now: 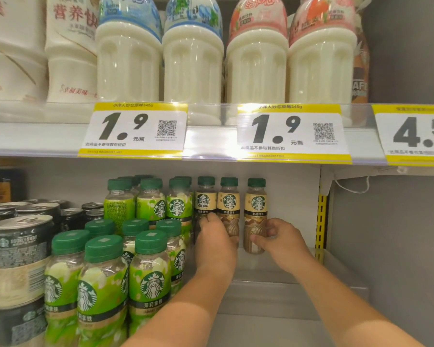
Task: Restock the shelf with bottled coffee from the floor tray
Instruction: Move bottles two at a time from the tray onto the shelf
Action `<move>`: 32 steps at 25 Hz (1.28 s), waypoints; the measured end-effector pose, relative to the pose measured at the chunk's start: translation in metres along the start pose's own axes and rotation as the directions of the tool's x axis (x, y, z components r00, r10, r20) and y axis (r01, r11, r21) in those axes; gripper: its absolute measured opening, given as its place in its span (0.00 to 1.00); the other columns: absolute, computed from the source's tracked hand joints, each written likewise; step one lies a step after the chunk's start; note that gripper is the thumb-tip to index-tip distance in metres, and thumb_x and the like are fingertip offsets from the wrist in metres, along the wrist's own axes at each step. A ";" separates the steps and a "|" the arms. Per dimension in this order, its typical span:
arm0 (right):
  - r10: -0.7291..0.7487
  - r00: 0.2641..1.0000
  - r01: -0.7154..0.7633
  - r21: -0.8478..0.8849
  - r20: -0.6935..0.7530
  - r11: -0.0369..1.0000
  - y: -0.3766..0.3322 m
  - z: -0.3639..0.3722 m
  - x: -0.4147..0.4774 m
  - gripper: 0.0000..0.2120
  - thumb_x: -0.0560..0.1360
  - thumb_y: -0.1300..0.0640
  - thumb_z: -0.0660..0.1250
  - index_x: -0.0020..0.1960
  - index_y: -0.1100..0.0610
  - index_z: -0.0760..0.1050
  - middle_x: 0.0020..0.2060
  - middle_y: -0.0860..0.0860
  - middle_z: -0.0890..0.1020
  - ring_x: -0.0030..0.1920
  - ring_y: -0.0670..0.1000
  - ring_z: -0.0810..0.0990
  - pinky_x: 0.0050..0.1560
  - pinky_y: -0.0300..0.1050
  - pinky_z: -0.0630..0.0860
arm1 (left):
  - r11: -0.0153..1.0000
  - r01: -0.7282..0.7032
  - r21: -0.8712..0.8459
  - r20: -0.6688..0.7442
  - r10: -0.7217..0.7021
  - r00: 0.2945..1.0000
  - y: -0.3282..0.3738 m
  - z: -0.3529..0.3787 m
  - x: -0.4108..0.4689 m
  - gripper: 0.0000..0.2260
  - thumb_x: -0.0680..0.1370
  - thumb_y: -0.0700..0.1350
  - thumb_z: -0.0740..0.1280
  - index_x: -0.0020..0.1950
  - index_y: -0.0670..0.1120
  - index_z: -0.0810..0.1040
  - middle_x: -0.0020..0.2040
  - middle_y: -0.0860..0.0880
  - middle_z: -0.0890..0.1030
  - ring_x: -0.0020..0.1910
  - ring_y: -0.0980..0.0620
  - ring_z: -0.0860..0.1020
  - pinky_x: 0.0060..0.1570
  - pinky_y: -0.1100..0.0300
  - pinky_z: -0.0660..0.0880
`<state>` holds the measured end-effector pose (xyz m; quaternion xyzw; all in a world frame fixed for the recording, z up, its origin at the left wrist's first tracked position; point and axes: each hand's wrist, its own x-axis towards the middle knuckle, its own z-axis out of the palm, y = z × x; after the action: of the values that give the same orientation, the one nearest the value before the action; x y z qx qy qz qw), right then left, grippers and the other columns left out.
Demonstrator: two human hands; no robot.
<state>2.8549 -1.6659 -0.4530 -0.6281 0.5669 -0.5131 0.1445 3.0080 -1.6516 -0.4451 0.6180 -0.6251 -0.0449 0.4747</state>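
Note:
Three brown-and-cream coffee bottles with green caps stand at the back of the lower shelf (pixel 268 271). My left hand (pixel 214 241) is wrapped around the lower parts of the left bottle (pixel 205 196) and the middle bottle (pixel 229 199), hiding their bases. My right hand (pixel 278 239) grips the lower half of the right bottle (pixel 256 204), thumb in front and fingers behind. A small gap separates this bottle from the other two. The floor tray is out of view.
Green-labelled coffee bottles (pixel 148 271) fill the shelf left of my arms, with black cans (pixel 20 256) further left. Large white milk bottles (pixel 193 58) stand on the shelf above, behind price tags (pixel 135 128). A grey side wall (pixel 386 246) closes the right.

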 end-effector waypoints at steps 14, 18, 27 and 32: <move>0.079 0.987 -0.030 -0.324 0.139 0.946 -0.007 -0.015 -0.018 0.33 0.73 0.44 0.71 0.73 0.54 0.64 0.67 0.53 0.74 0.64 0.53 0.74 0.55 0.41 0.70 | 0.977 -0.099 0.190 0.181 0.064 0.981 -0.003 -0.020 -0.008 0.27 0.75 0.45 0.74 0.68 0.42 0.65 0.67 0.42 0.69 0.63 0.42 0.75 0.56 0.50 0.75; -0.010 0.978 0.153 -0.679 0.210 0.718 -0.015 -0.049 -0.051 0.36 0.75 0.38 0.62 0.77 0.52 0.55 0.72 0.51 0.68 0.69 0.54 0.68 0.65 0.49 0.70 | 0.903 -0.255 0.347 0.281 0.159 0.947 -0.006 -0.033 -0.029 0.22 0.79 0.44 0.66 0.70 0.42 0.64 0.68 0.41 0.69 0.65 0.41 0.70 0.59 0.50 0.72; 0.060 0.962 0.192 -0.817 0.266 0.545 -0.041 -0.080 -0.134 0.36 0.78 0.37 0.52 0.80 0.49 0.42 0.80 0.52 0.45 0.79 0.54 0.42 0.77 0.52 0.45 | 0.710 -0.597 0.373 0.595 0.310 0.741 0.001 -0.080 -0.095 0.28 0.82 0.56 0.56 0.79 0.49 0.54 0.79 0.43 0.56 0.78 0.40 0.53 0.75 0.41 0.54; -0.074 0.975 0.215 -0.788 0.211 0.577 -0.059 -0.074 -0.211 0.38 0.76 0.33 0.49 0.80 0.50 0.47 0.79 0.56 0.52 0.79 0.55 0.46 0.76 0.55 0.49 | 0.592 -0.718 0.365 0.581 0.457 0.673 -0.018 -0.121 -0.149 0.31 0.81 0.62 0.53 0.80 0.48 0.52 0.79 0.42 0.58 0.78 0.40 0.55 0.75 0.42 0.56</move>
<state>2.8636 -1.4361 -0.4774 -0.7071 0.6712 -0.1603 -0.1542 3.0677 -1.4704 -0.4712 0.4534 -0.8680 0.1729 0.1051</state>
